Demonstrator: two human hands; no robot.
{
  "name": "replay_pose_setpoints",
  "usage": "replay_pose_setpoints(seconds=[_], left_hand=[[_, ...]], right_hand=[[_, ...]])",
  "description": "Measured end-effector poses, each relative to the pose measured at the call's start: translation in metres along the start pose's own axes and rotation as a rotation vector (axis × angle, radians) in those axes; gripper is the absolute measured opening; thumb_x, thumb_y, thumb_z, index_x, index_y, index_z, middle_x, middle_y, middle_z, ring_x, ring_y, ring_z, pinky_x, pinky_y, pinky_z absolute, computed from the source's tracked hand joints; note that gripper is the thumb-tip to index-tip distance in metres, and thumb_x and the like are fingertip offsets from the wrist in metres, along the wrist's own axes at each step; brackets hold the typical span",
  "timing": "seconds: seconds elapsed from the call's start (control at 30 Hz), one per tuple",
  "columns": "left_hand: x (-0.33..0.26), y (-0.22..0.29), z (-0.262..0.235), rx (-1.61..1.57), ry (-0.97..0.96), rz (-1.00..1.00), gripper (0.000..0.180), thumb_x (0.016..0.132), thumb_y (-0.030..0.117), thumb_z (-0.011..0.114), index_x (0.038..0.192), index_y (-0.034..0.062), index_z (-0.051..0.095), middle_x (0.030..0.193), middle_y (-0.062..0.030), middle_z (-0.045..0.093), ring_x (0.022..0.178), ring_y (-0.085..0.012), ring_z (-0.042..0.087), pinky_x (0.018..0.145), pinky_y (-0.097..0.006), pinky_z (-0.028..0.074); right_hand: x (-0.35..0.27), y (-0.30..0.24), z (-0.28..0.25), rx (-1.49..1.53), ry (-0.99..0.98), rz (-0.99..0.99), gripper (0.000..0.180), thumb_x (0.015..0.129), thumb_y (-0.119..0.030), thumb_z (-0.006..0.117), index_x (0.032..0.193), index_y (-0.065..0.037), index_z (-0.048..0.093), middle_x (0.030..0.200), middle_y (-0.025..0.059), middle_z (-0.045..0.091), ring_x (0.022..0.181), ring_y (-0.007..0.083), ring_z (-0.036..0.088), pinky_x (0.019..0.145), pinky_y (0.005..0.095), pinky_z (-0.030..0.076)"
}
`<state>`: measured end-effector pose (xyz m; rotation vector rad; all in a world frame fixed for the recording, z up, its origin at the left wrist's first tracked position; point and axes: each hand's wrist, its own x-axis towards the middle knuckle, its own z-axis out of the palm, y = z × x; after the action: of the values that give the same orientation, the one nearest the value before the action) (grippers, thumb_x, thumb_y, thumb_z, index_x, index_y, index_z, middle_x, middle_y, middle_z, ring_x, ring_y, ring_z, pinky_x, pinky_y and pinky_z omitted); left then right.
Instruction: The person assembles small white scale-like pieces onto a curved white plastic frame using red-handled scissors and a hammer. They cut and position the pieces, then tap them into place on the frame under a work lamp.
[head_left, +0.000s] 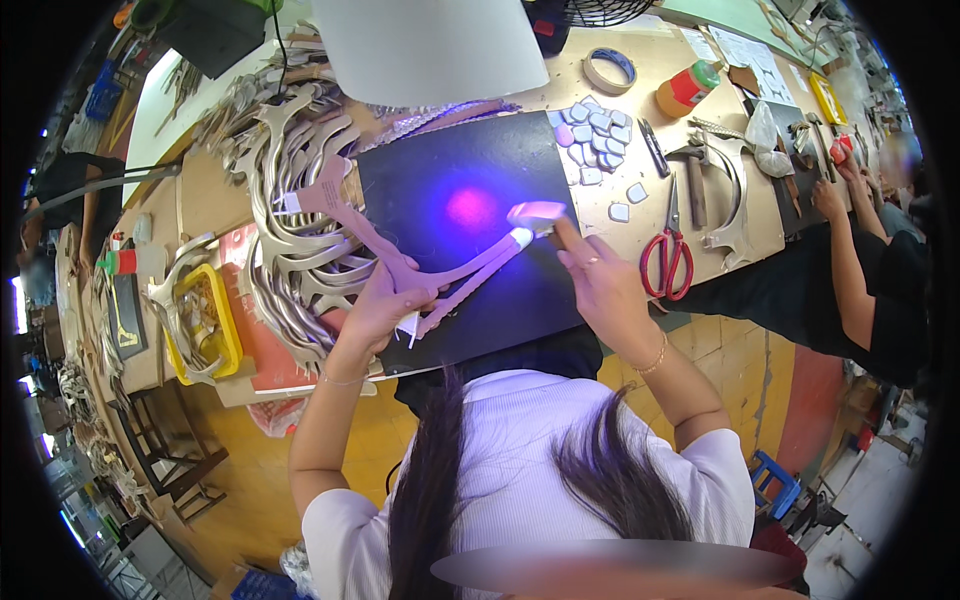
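While I look down past the hair and pale shirt, I see my left hand (385,300) pressing flat on a pink Y-shaped cutout (420,270), fingers spread over its stem near the front edge of the black mat (480,170). That cutout lies across the mat's left and middle, its branches running toward my right hand (600,275). My right hand is closed around a small brush-like tool (540,215), wrist bent inward, the tool's tip meeting the cutout's branch end just right of the mat's centre. Bare mat lies beyond the cutout, lit by a purple glow. Left of the mat, a heap of curved tan cutouts (290,230) crowds right up to its edge, touching the pink piece. Right of it, red scissors (668,255) lie on the workbench (640,110), near my right hand but apart. Farther back sit grey tiles (597,135), a tape roll (610,70) and an orange bottle (685,88). Another person's hands (835,190) work at the far right edge.
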<state>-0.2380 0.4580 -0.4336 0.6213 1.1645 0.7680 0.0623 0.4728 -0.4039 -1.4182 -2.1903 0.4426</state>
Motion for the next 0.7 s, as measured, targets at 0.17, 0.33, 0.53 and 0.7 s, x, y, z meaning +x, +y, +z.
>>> replay_pose_setpoints(seconds=[0.17, 0.33, 0.53, 0.7], left_hand=[[-0.002, 0.002, 0.003, 0.02, 0.016, -0.01, 0.041, 0.082, -0.006, 0.064, 0.113, 0.0018, 0.038, 0.097, -0.0167, 0.061, 0.079, -0.0215, 0.066, 0.069, -0.033, 0.057], [-0.004, 0.005, 0.004, 0.046, 0.027, -0.009, 0.043, 0.081, -0.006, 0.065, 0.113, 0.0005, 0.038, 0.099, -0.0166, 0.061, 0.084, -0.0213, 0.066, 0.074, -0.031, 0.056], [-0.002, 0.006, 0.004, 0.03, 0.004, 0.015, 0.041, 0.082, -0.006, 0.063, 0.114, 0.0015, 0.039, 0.101, -0.0166, 0.065, 0.079, -0.0195, 0.067, 0.074, -0.031, 0.057], [-0.001, 0.002, 0.005, 0.04, 0.04, 0.016, 0.041, 0.081, -0.007, 0.062, 0.117, -0.0008, 0.043, 0.103, -0.0121, 0.059, 0.088, -0.0199, 0.066, 0.076, -0.031, 0.058]], right_hand=[[0.005, -0.008, 0.0, -0.053, -0.221, 0.07, 0.052, 0.096, -0.018, 0.059, 0.145, -0.019, 0.046, 0.073, 0.0113, 0.053, 0.056, 0.0315, 0.056, 0.051, 0.044, 0.046], [-0.009, -0.002, -0.003, 0.037, 0.0, 0.001, 0.051, 0.095, -0.014, 0.059, 0.144, -0.016, 0.047, 0.075, 0.0117, 0.055, 0.058, 0.0321, 0.057, 0.053, 0.0427, 0.047], [-0.013, 0.002, 0.006, -0.003, -0.048, -0.02, 0.05, 0.093, -0.015, 0.062, 0.142, -0.018, 0.05, 0.072, 0.0104, 0.052, 0.054, 0.0301, 0.056, 0.051, 0.0403, 0.046], [-0.009, -0.003, 0.002, -0.077, -0.113, 0.003, 0.053, 0.094, -0.017, 0.06, 0.145, -0.025, 0.046, 0.073, 0.0103, 0.054, 0.053, 0.0315, 0.056, 0.052, 0.0419, 0.049]])
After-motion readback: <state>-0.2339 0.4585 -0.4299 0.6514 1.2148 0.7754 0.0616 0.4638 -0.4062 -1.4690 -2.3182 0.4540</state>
